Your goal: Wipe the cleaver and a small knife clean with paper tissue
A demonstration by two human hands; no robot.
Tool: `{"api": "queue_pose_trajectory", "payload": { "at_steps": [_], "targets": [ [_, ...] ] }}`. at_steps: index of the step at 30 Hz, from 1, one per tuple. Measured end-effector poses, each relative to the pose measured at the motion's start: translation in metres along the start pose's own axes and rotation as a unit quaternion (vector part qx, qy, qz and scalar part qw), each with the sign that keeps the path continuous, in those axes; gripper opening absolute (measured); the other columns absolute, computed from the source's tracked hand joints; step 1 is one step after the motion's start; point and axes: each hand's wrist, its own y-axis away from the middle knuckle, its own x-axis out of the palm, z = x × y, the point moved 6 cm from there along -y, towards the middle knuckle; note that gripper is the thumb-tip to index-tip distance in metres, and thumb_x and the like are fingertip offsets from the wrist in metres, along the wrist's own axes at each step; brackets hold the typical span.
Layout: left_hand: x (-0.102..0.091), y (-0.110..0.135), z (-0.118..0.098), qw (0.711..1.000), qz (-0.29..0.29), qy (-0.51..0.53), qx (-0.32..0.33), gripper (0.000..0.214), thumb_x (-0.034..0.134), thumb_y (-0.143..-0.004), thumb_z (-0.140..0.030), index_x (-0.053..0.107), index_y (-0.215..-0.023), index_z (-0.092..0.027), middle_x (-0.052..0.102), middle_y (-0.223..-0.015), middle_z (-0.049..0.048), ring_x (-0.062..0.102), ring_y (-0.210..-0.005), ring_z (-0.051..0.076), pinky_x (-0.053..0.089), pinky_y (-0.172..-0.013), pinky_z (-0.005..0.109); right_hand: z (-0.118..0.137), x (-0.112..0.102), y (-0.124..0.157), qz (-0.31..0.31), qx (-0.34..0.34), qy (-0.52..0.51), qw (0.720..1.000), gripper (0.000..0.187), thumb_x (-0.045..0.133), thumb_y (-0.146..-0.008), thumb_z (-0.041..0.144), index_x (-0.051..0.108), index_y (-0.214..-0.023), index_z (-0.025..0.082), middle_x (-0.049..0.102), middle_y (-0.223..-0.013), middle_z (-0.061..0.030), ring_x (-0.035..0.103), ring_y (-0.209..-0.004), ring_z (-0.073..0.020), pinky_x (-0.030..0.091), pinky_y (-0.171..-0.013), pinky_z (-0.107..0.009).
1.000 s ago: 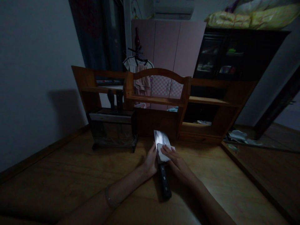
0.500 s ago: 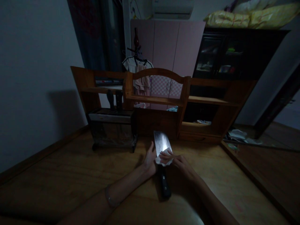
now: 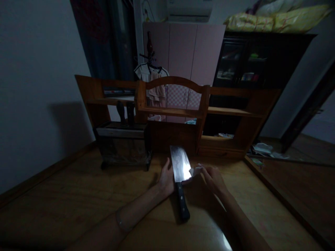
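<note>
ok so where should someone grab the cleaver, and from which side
Probably by its black handle, coming from the wearer's near side. It is long and narrow, angles back toward the wearer, and neither hand covers it. The wide, flat blade points away, with the left hand along its left side and the right hand holding a white tissue at its right.
</note>
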Motion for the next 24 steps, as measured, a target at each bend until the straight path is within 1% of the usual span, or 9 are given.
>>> {"api": "queue_pose_trajectory", "payload": {
  "at_steps": [2,4,5,6,8,10,13,20,24],
  "targets": [
    [0.001,0.000,0.000,1.000,0.006,-0.005,0.002,0.063,0.041,-0.085,-0.062,0.052,-0.126,-0.016,0.060,-0.119,0.0160,0.057,-0.108,0.031,0.041,-0.094,0.050,0.002,-0.003,0.000,-0.044,-0.012,-0.020,0.999,0.045,0.032,-0.094,0.043,0.070,-0.106,0.022,0.071,-0.106,-0.0064,0.064,-0.100,-0.0268,0.047,-0.089,-0.038],
    [0.002,0.000,0.000,1.000,0.007,-0.007,0.002,0.063,0.040,-0.085,-0.063,0.053,-0.126,-0.017,0.061,-0.118,0.0152,0.057,-0.108,0.030,0.042,-0.094,0.050,0.004,-0.001,0.000,-0.067,-0.028,-0.062,0.995,0.044,0.029,-0.096,0.043,0.059,-0.124,0.025,0.060,-0.128,-0.0045,0.051,-0.122,-0.0248,0.037,-0.103,-0.041],
    [0.002,0.000,0.000,1.000,0.006,-0.006,0.004,0.064,0.040,-0.085,-0.064,0.053,-0.126,-0.017,0.061,-0.118,0.0148,0.057,-0.108,0.030,0.042,-0.093,0.049,0.006,0.003,-0.001,-0.055,-0.038,-0.086,0.994,0.045,0.029,-0.097,0.043,0.051,-0.131,0.026,0.050,-0.138,-0.0032,0.042,-0.130,-0.0234,0.030,-0.108,-0.043],
    [0.002,0.000,0.000,1.000,0.007,-0.004,0.003,0.064,0.040,-0.085,-0.064,0.052,-0.127,-0.017,0.061,-0.117,0.0145,0.058,-0.108,0.030,0.042,-0.094,0.049,0.008,0.011,-0.001,-0.024,-0.048,-0.106,0.993,0.046,0.028,-0.097,0.044,0.045,-0.136,0.028,0.039,-0.146,-0.0017,0.032,-0.136,-0.0223,0.024,-0.111,-0.045],
    [0.003,0.000,0.000,1.000,0.010,0.001,0.002,0.065,0.039,-0.085,-0.064,0.051,-0.128,-0.018,0.062,-0.117,0.0140,0.058,-0.107,0.029,0.042,-0.094,0.047,0.014,0.031,0.001,0.072,-0.075,-0.126,0.987,0.046,0.030,-0.097,0.046,0.038,-0.139,0.031,0.018,-0.154,0.0021,0.014,-0.142,-0.0213,0.013,-0.114,-0.047],
    [0.001,-0.001,0.001,1.000,0.006,0.008,-0.002,0.065,0.038,-0.085,-0.065,0.050,-0.129,-0.018,0.062,-0.116,0.0138,0.059,-0.105,0.028,0.043,-0.093,0.045,0.021,0.047,0.005,0.148,-0.099,-0.124,0.976,0.044,0.032,-0.096,0.047,0.040,-0.138,0.034,0.012,-0.154,0.0043,0.004,-0.143,-0.0213,0.006,-0.114,-0.050],
    [-0.003,-0.003,0.002,1.000,-0.005,0.012,-0.006,0.065,0.039,-0.085,-0.063,0.049,-0.130,-0.017,0.062,-0.115,0.0139,0.060,-0.103,0.028,0.043,-0.093,0.044,0.026,0.055,0.008,0.175,-0.103,-0.127,0.971,0.042,0.031,-0.097,0.046,0.043,-0.135,0.034,0.019,-0.153,0.0033,0.005,-0.143,-0.0208,0.003,-0.114,-0.051],
    [-0.005,-0.003,0.003,1.000,0.000,0.021,-0.016,0.067,0.038,-0.086,-0.064,0.050,-0.128,-0.013,0.062,-0.114,0.0154,0.061,-0.101,0.028,0.043,-0.092,0.044,0.035,0.049,0.012,0.194,-0.105,-0.146,0.964,0.039,0.030,-0.098,0.044,0.044,-0.134,0.035,0.025,-0.151,0.0045,0.011,-0.142,-0.0195,0.005,-0.115,-0.050],
    [-0.010,-0.004,0.004,0.999,-0.036,0.029,-0.024,0.068,0.040,-0.085,-0.063,0.051,-0.125,-0.009,0.065,-0.106,0.0164,0.063,-0.097,0.028,0.044,-0.091,0.041,0.039,0.052,0.015,0.214,-0.110,-0.144,0.960,0.039,0.031,-0.098,0.043,0.044,-0.133,0.036,0.027,-0.150,0.0049,0.014,-0.142,-0.0205,0.006,-0.115,-0.051]
  ]
}}
